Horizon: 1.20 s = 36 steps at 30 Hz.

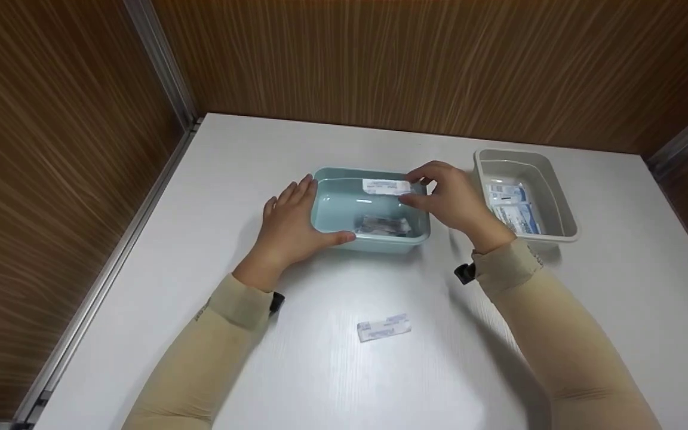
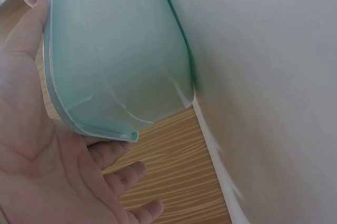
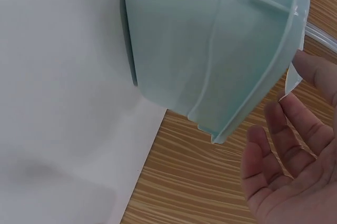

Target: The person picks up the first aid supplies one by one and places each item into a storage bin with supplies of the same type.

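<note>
A light teal plastic basin stands on the table. My left hand rests against its left end, thumb lying along the near rim and the other fingers spread straight at the left rim; the left wrist view shows its palm beside the basin wall. Over the basin's right part, my right hand pinches one end of a small flat white printed packet between thumb and fingers. In the right wrist view only a sliver of the packet shows past the rim. Inside the basin lies another small packet.
A third white printed packet lies on the table in front of the basin. To the right stands a beige-grey basin with several blue and white packets in it. Wood-grain panels border the white table at the back and sides.
</note>
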Each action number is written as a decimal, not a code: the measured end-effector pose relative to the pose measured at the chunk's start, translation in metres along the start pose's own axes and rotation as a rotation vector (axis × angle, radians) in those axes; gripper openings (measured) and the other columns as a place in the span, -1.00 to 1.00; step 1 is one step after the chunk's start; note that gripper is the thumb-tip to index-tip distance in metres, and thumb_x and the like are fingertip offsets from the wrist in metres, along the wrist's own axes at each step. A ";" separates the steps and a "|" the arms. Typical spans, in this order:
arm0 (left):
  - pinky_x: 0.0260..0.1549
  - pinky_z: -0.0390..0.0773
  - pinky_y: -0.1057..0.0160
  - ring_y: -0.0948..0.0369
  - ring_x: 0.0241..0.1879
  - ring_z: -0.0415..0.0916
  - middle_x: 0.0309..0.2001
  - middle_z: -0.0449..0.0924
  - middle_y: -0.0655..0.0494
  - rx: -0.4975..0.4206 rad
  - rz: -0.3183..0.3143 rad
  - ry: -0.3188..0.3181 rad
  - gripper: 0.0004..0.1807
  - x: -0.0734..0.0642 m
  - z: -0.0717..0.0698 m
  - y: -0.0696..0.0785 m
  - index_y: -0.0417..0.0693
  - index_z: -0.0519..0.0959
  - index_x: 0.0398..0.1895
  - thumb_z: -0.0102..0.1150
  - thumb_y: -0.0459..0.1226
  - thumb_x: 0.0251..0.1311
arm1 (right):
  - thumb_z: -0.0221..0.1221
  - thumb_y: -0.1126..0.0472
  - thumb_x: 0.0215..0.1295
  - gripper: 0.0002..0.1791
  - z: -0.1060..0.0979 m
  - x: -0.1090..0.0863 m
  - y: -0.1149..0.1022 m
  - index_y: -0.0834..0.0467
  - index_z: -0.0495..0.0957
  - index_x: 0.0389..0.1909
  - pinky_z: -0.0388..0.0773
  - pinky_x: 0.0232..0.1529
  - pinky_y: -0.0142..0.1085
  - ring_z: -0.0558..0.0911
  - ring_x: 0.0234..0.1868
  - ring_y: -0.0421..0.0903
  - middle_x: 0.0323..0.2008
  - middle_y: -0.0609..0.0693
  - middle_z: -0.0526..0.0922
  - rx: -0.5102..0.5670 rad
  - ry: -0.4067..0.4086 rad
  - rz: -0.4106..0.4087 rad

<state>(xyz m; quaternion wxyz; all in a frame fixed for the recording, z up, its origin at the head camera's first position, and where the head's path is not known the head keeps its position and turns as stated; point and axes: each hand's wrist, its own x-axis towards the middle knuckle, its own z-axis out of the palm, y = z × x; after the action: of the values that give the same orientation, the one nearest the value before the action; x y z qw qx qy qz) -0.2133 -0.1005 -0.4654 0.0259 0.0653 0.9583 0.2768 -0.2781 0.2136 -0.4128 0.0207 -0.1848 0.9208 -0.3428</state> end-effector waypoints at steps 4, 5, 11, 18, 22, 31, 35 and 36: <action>0.81 -0.11 -0.35 -0.10 0.89 -0.13 0.91 -0.09 0.01 -0.010 -0.003 0.000 0.57 0.000 0.001 0.001 -0.08 -0.02 0.90 0.44 0.61 0.05 | 0.54 0.15 0.43 -0.48 0.001 0.001 0.003 0.24 0.73 0.33 0.61 0.23 0.04 0.66 0.29 0.21 0.34 0.17 0.72 0.030 -0.001 0.011; 0.81 -0.12 -0.35 -0.10 0.89 -0.13 0.91 -0.09 0.01 -0.013 -0.003 0.001 0.58 0.000 0.001 0.001 -0.08 -0.02 0.90 0.44 0.61 0.04 | 0.55 0.16 0.42 -0.46 0.001 0.000 0.004 0.26 0.72 0.34 0.62 0.24 0.05 0.66 0.29 0.23 0.34 0.19 0.71 0.039 0.000 0.013; 0.81 -0.12 -0.34 -0.11 0.89 -0.13 0.91 -0.09 0.01 -0.017 -0.002 0.000 0.58 -0.001 0.001 0.003 -0.08 -0.01 0.90 0.45 0.61 0.04 | 0.54 0.17 0.43 -0.47 -0.001 -0.005 0.004 0.28 0.72 0.33 0.59 0.19 -0.03 0.68 0.26 0.23 0.31 0.20 0.72 0.063 0.022 0.003; 0.80 -0.08 -0.35 -0.12 0.88 -0.11 0.91 -0.08 0.02 -0.005 0.005 0.002 0.57 -0.002 -0.001 0.002 -0.08 -0.01 0.90 0.41 0.63 0.04 | 0.53 0.18 0.44 -0.53 -0.007 -0.018 -0.005 0.25 0.74 0.29 0.55 0.16 -0.06 0.64 0.20 0.16 0.28 0.23 0.73 0.086 0.057 -0.028; 0.80 -0.08 -0.35 -0.12 0.88 -0.11 0.91 -0.08 0.02 -0.007 0.004 0.002 0.58 -0.002 -0.001 0.002 -0.08 -0.01 0.89 0.41 0.63 0.04 | 0.54 0.21 0.43 -0.57 -0.010 -0.030 -0.011 0.22 0.76 0.25 0.55 0.16 -0.06 0.64 0.15 0.09 0.25 0.20 0.75 0.100 0.073 -0.047; 0.80 -0.08 -0.35 -0.10 0.88 -0.11 0.91 -0.08 0.01 -0.007 -0.001 -0.003 0.58 -0.001 -0.002 -0.001 -0.10 0.00 0.89 0.44 0.62 0.03 | 0.57 0.27 0.37 -0.60 -0.006 -0.062 -0.020 0.20 0.79 0.20 0.49 -0.08 -0.43 0.59 -0.02 -0.04 0.16 0.10 0.78 0.100 0.065 -0.086; 0.81 -0.08 -0.33 -0.10 0.88 -0.11 0.91 -0.09 0.02 -0.007 -0.009 0.001 0.58 -0.003 -0.004 -0.003 -0.09 -0.01 0.89 0.44 0.62 0.03 | 0.60 0.28 0.33 -0.58 -0.004 -0.075 -0.022 0.19 0.80 0.18 0.53 -0.07 -0.37 0.62 -0.04 0.05 0.16 0.05 0.78 0.110 0.058 -0.112; 0.81 -0.08 -0.33 -0.10 0.88 -0.12 0.91 -0.10 0.02 -0.007 -0.010 0.002 0.59 -0.003 -0.004 -0.003 -0.08 -0.02 0.90 0.44 0.62 0.03 | 0.61 0.27 0.33 -0.58 -0.004 -0.078 -0.022 0.18 0.80 0.19 0.54 -0.06 -0.37 0.63 -0.05 0.07 0.16 0.02 0.78 0.106 0.055 -0.119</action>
<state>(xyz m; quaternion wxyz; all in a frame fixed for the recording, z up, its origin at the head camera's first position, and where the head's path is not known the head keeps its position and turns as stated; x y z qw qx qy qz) -0.2112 -0.1053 -0.4637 0.0264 0.0601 0.9578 0.2800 -0.1992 0.2278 -0.4027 -0.0151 -0.2286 0.8891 -0.3964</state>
